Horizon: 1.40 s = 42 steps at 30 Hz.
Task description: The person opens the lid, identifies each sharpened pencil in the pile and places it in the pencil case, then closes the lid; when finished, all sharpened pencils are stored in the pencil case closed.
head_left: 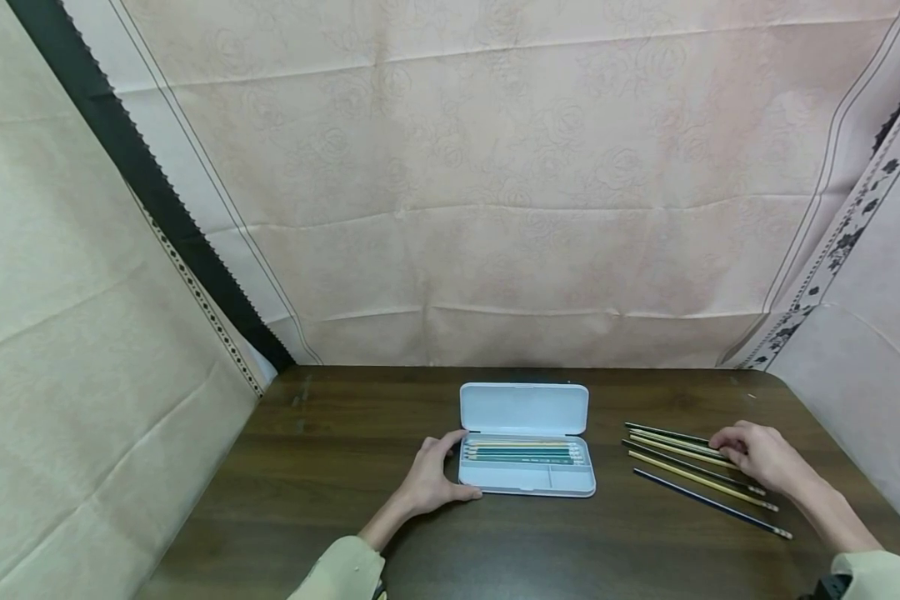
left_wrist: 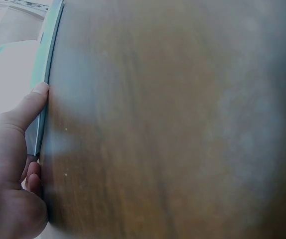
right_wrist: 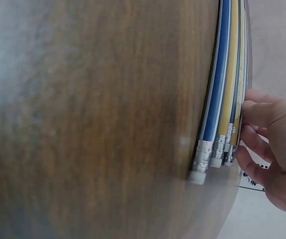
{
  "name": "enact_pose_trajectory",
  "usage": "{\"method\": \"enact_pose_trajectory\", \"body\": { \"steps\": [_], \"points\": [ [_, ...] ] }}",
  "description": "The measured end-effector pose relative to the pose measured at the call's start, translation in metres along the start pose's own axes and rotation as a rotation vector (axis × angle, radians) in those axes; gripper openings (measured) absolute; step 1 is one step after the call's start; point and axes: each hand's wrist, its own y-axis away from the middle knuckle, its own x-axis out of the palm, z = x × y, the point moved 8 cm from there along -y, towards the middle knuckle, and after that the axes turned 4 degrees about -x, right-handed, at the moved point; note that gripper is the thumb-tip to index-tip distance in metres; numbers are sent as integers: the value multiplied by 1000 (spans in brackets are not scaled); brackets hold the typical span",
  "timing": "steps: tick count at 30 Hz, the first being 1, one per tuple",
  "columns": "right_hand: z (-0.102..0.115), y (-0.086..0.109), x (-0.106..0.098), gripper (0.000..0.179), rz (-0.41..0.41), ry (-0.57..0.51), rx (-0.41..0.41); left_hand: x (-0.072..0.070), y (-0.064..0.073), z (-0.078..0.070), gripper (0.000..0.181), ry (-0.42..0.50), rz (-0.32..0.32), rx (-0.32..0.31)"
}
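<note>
A light-blue pencil case lies on the table with its lid flipped back. Several green and yellowish pencils lie side by side inside it. My left hand holds the case at its left end, thumb along the front edge and fingers by the back left corner. At the right, my right hand pinches the dark pencil farthest back in a loose row. Beside it lie yellow and dark pencils, with a blue pencil nearest the front. Their eraser ends point toward the right.
The brown wooden table carries the case and the loose pencils. Pale patterned cloth hangs behind it and along both sides. A black strip runs down the cloth at the left.
</note>
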Motion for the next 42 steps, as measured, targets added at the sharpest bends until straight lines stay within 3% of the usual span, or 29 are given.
{"method": "enact_pose_trajectory", "body": {
  "steps": [10,22,29,42],
  "points": [
    [-6,-3,8,24,156,-46,83,0,0,0,90,-8,1,-7],
    [-7,-2,9,25,189,-54,111,1,-2,1,91,-5,3,-10],
    [-2,-3,3,27,114,-21,57,0,-2,0,91,-4,-10,7],
    [28,-14,-11,31,-30,-24,-100,0,-2,0,90,-7,-6,-10]
  ]
}}
